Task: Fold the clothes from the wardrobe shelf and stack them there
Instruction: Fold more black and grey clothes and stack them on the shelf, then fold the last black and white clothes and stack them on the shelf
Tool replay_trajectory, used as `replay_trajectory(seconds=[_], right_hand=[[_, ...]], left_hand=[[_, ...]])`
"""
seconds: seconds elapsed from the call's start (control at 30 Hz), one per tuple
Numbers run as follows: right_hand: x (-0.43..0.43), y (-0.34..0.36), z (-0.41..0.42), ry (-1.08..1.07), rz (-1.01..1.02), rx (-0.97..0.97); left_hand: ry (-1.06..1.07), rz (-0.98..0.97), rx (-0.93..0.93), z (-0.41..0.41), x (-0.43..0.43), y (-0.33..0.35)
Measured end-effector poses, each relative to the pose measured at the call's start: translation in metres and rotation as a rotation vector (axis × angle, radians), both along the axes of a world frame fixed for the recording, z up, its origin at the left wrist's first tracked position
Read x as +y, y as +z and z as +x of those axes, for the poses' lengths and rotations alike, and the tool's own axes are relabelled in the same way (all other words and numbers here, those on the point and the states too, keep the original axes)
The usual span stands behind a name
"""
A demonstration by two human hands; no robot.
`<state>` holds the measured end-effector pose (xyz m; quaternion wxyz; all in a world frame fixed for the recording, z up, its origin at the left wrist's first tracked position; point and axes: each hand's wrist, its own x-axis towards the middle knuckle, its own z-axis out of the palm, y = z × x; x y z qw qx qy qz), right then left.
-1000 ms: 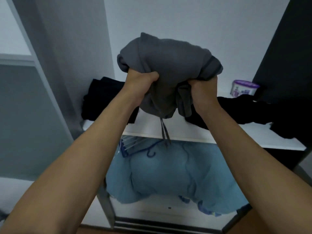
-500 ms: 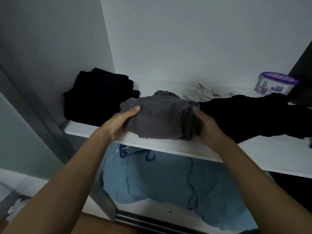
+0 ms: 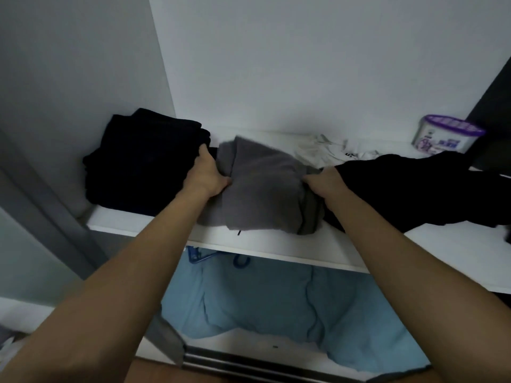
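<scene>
On the shelf (image 3: 276, 251), the folded garment (image 3: 262, 189) lies between a stack (image 3: 143, 167) left and loose clothes (image 3: 414, 189) right.

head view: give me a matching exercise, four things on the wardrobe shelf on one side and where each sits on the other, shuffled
Things
1. grey garment
2. folded black stack
3. purple-lidded tub
4. white garment

Places
A. far left of the shelf, against the side wall
B. at the back, just behind and right of the grey one
C. near the front edge, between the left hand and the right hand
D. far right, at the back

Pairs: 1-C, 2-A, 3-D, 4-B
</scene>
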<state>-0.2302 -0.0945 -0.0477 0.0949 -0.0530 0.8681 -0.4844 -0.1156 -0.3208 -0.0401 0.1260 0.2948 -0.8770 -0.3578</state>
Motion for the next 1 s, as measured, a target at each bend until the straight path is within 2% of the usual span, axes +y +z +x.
replay_trajectory(seconds=[0.03,0.1,0.13,0.2,0.27,0.33,0.4,0.47,0.57,0.7,0.77,0.83,0.87,0.93,0.97,1.0], right_hand=[[-0.002,-0.003,0.003,-0.014,0.017,0.090],[-0.013,-0.002,0.010,0.069,-0.012,0.223],[-0.019,-0.003,0.012,0.161,0.035,0.227],[-0.025,-0.013,0.023,0.325,0.182,0.208],[-0.023,-0.027,0.036,0.378,0.249,0.255],[-0.021,-0.040,0.048,0.396,0.316,0.312],[-0.027,-0.051,0.053,0.398,0.369,0.333],[-0.037,-0.051,0.053,0.381,0.376,0.343],[-0.046,-0.049,0.043,0.392,0.375,0.361],[-0.034,-0.040,0.036,0.494,0.376,0.326],[-0.015,-0.031,0.036,0.382,0.357,0.448],[0.015,-0.027,0.030,0.157,0.395,0.592],[0.033,-0.026,0.026,0.071,0.468,0.585],[0.066,-0.026,0.018,-0.005,0.660,0.372],[0.079,-0.028,0.018,-0.014,0.711,0.281],[0.089,-0.032,0.018,-0.031,0.715,0.269]], left_hand=[[-0.013,-0.097,0.056,0.000,0.003,-0.003],[-0.145,-0.173,0.185,-0.002,0.013,-0.006],[-0.253,-0.191,0.126,-0.004,0.018,-0.007],[-0.403,-0.265,-0.116,0.000,0.026,-0.016],[-0.401,-0.374,-0.259,0.013,0.022,-0.019],[-0.356,-0.504,-0.286,0.021,0.012,-0.014],[-0.313,-0.594,-0.206,0.016,0.010,-0.011],[-0.335,-0.523,-0.126,0.007,0.017,-0.015],[-0.391,-0.343,-0.152,-0.002,0.021,-0.026],[-0.373,-0.326,-0.152,-0.018,0.011,-0.020],[-0.374,-0.350,-0.040,-0.027,0.015,-0.012],[-0.411,-0.378,0.131,-0.034,0.030,-0.005],[-0.438,-0.363,0.201,-0.036,0.041,-0.002],[-0.504,-0.315,0.278,-0.039,0.067,0.003],[-0.537,-0.298,0.287,-0.040,0.081,0.004],[-0.563,-0.284,0.283,-0.041,0.095,0.005]])
